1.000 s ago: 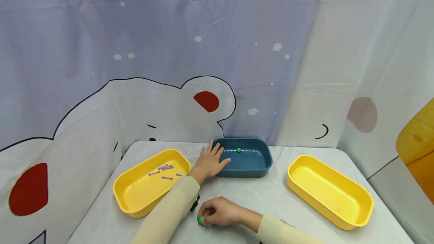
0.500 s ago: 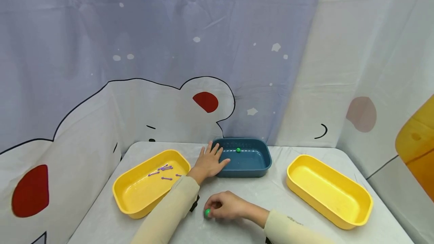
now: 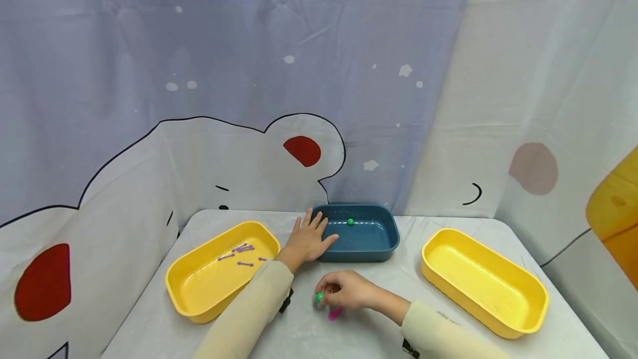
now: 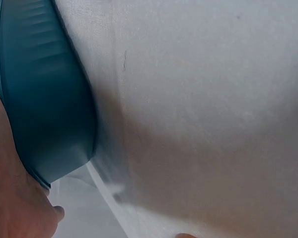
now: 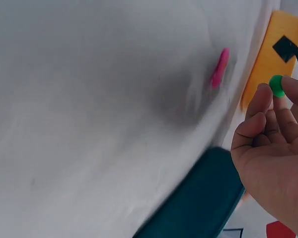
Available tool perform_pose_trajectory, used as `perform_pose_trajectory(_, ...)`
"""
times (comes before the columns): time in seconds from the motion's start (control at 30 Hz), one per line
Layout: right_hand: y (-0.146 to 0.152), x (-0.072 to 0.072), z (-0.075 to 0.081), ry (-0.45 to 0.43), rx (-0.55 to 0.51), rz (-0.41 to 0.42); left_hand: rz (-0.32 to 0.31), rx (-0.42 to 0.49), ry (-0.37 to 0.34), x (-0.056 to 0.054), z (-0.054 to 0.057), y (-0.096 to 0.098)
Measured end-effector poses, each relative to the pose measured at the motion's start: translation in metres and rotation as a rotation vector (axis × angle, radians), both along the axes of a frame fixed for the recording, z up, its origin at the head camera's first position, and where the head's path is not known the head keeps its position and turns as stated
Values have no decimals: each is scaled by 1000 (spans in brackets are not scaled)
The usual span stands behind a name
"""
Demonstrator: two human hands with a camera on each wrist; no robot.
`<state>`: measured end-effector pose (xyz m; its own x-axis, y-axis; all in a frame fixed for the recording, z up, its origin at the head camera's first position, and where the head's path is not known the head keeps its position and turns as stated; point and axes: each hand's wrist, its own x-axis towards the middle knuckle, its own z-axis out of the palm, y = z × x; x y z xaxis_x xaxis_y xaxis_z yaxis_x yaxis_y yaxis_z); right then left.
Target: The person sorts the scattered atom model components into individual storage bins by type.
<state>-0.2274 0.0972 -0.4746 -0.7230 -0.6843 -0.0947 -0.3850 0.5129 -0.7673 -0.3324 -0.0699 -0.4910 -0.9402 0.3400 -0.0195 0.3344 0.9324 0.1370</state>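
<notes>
Between thumb and fingertips, my right hand (image 3: 351, 291) pinches a small green ball (image 5: 276, 86), held above the table in front of the teal bin (image 3: 359, 255). Just below that hand, a short pink stick-like piece (image 3: 335, 313) lies on the table; its exact kind is unclear. My left hand (image 3: 306, 240) rests on the left rim of the teal bin, fingers spread and straight. Another small green ball (image 3: 350, 221) sits inside this bin, toward its back wall.
At left, a yellow bin (image 3: 194, 310) holds several small purple sticks (image 3: 244, 248) with knobbed ends. Another yellow bin (image 3: 478, 304) stands at right. My left forearm crosses in front of the left bin. A printed cloth (image 3: 249, 176) hangs behind the white table.
My right hand has moved right and away from me with the green ball, rising off the table. The pink piece has come into sight beneath it. My left hand stays put.
</notes>
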Motion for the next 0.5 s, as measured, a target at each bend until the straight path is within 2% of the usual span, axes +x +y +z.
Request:
perform_pose_trajectory(0.33, 20, -14, 19, 150, 26, -35, 11, -15, 7, 0, 0, 2)
perform_pose_trajectory(0.5, 28, -20, 28, 170, 31, -65, 14, -10, 0, 0, 0, 2)
